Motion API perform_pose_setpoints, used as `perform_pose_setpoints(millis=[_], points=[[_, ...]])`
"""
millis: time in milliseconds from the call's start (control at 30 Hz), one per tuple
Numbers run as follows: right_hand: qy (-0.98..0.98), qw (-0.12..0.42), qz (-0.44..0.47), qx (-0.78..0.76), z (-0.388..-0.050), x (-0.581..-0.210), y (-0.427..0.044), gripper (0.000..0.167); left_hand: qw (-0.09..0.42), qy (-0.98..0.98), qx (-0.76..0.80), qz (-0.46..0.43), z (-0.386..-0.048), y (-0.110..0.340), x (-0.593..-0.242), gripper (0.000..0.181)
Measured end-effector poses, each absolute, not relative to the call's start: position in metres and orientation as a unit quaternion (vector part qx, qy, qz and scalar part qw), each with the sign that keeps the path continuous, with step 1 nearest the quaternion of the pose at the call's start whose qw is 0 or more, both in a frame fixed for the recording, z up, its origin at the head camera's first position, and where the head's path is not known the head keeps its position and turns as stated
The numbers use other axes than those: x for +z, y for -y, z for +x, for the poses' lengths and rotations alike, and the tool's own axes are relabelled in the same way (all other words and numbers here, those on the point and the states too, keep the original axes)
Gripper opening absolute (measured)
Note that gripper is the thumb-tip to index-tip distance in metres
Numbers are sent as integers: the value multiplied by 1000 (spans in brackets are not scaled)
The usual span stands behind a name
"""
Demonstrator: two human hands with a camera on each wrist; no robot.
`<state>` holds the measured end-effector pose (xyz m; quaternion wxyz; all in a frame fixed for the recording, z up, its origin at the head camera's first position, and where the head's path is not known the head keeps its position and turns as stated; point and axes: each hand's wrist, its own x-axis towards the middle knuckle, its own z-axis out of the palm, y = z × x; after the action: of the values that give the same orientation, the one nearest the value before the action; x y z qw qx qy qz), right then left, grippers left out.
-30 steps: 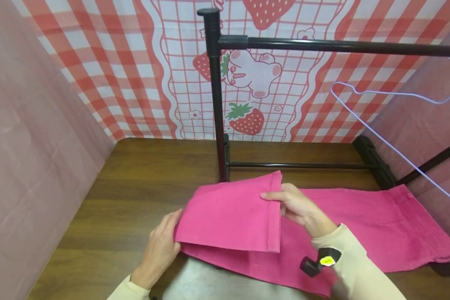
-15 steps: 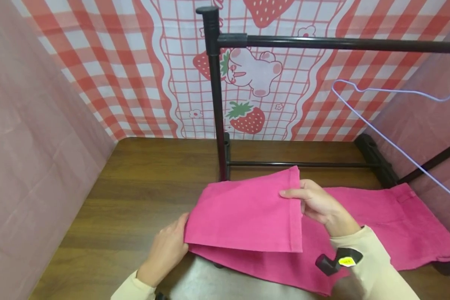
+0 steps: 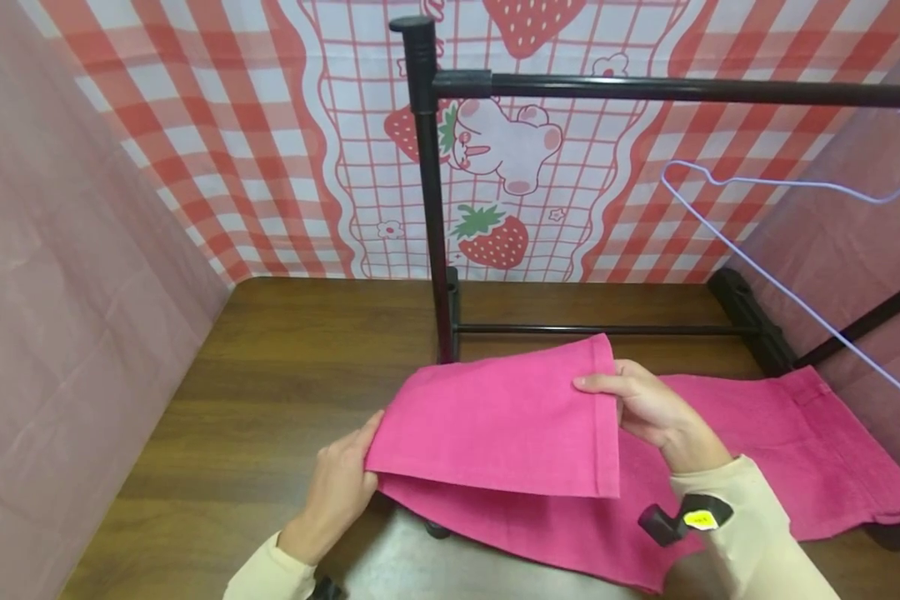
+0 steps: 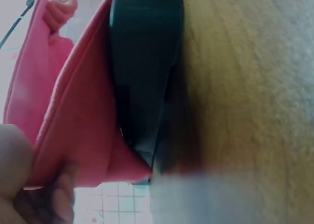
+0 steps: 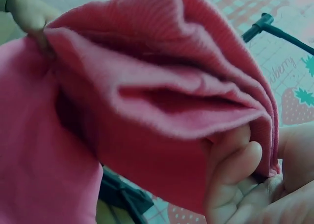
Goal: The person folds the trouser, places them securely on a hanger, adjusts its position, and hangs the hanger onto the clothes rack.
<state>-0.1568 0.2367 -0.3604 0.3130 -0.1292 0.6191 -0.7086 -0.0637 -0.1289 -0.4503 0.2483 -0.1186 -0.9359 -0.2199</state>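
Bright pink trousers (image 3: 487, 425) lie across the table, with the leg end folded back over the rest and its hem raised. My right hand (image 3: 656, 412) pinches that hem, thumb on top and fingers underneath. Two leg openings, one inside the other's edge, show in the right wrist view beside the curled fingers (image 5: 235, 165). At the left fold, my left hand (image 3: 337, 483) grips the cloth between thumb and fingers. The left wrist view has the folded cloth (image 4: 83, 131) close to a black rack foot (image 4: 142, 62). The waistband end (image 3: 855, 450) lies at the right.
A black clothes rack (image 3: 433, 233) stands on the wooden table (image 3: 285, 367), its base partly under the trousers. A lilac wire hanger (image 3: 787, 292) hangs at the right. Behind is a strawberry-print cloth (image 3: 270, 150); pink curtains (image 3: 82, 208) flank both sides.
My right hand has drawn the hem to the right, over the lower layer. The left hand has shifted slightly right with the fold. The waistband end stays where it was.
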Motion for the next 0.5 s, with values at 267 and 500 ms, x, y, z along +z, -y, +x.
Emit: perform_pose_setpoints(millis=[267,500], points=[[-621,324,-115,-705,-158,-365,-234,27,361,890,-250,-122,-59,134,-440,60],[-621,333,-98,-702,-158,-370,-222,28,367,892,-240,-110,-55,147,-432,61]])
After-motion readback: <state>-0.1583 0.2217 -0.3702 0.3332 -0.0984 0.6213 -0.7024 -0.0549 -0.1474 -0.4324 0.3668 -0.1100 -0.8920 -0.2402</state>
